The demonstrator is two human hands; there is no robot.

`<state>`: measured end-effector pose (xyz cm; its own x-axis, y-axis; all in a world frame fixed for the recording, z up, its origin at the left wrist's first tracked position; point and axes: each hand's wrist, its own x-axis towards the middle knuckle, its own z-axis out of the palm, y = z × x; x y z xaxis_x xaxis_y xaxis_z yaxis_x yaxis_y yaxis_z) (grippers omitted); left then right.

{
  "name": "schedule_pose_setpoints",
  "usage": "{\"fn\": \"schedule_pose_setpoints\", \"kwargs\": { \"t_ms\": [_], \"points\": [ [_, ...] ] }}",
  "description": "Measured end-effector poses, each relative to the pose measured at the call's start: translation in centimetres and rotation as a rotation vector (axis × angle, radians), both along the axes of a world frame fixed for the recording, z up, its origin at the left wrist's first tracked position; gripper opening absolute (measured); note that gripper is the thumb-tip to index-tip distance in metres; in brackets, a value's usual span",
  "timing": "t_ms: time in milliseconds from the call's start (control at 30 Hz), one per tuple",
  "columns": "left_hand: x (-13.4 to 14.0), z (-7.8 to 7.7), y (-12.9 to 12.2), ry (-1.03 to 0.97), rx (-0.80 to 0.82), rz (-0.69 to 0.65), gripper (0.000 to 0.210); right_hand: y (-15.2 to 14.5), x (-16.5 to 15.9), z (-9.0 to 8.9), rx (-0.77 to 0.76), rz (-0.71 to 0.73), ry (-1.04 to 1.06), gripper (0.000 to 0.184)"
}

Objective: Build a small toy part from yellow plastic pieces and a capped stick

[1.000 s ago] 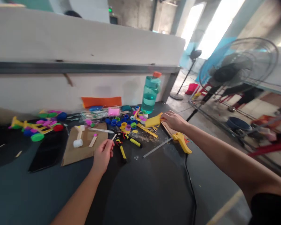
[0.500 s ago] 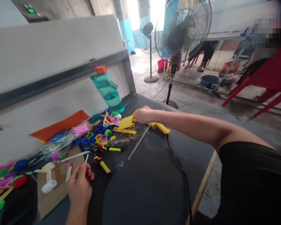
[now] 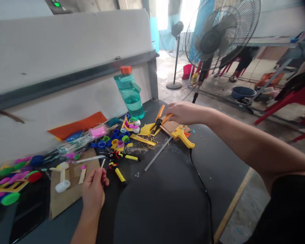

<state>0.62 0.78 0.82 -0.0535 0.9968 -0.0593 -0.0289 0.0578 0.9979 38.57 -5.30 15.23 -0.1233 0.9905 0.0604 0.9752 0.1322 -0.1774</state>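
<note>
My left hand pinches a short thin white stick upright over the edge of a brown cardboard sheet. My right hand is closed on orange-handled pliers, lifted a little above a yellow plastic piece and a wooden board. A yellow glue gun with a black cord lies just below that hand, a clear glue stick jutting from it. Yellow-and-black hand tools lie between my hands.
Coloured bottle caps, a teal water bottle, orange felt and a pink block line the white partition. A toy of caps and yellow strips sits far left. Standing fans and red chairs are beyond the table's right edge.
My right hand has left the yellow plastic piece and picked up the orange-handled pliers. The view has swung slightly; my left hand keeps the white stick in about the same place.
</note>
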Motion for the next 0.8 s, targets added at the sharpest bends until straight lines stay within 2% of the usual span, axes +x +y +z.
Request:
{"fn": "schedule_pose_setpoints", "kwargs": {
  "t_ms": [100,167,267,333,400,500,633,700,800],
  "points": [
    [0.1,0.0,0.0,0.007,0.015,-0.008,0.025,-1.9,-0.2,-1.2,0.054,-0.167,0.371,0.019],
    [0.1,-0.1,-0.1,0.016,0.028,-0.012,0.025,-3.3,-1.3,-2.6,0.032,-0.27,0.76,0.023],
    [0.0,-0.2,-0.1,0.012,0.034,-0.014,0.025,-4.8,-4.3,-5.1,-0.089,-0.22,1.387,0.029],
    [0.0,-0.4,-0.2,0.004,0.034,-0.014,0.025,-5.2,-6.9,-6.3,-0.231,-0.167,1.66,0.028],
    [-0.1,-0.6,-0.3,0.005,0.038,-0.029,0.025,-5.2,-9.8,-7.0,-0.34,-0.054,1.842,0.028],
    [-0.3,-0.7,-0.8,0.004,0.08,-0.039,0.027,-4.6,-13.8,-7.5,-0.562,0.113,1.98,0.035],
    [-0.5,-0.3,-1.8,0.065,0.188,-0.027,0.031,-3.3,-17.7,-8.1,-0.738,0.114,2.051,0.027],
    [-0.5,0.1,-2.3,0.074,0.237,-0.024,0.031,-2.6,-18.8,-8.5,-0.767,0.107,2.061,0.028],
    [-0.4,0.3,-3.2,0.104,0.35,0.029,0.031,-1.6,-19.8,-8.9,-0.724,0.07,2.018,0.028]
  ]
}}
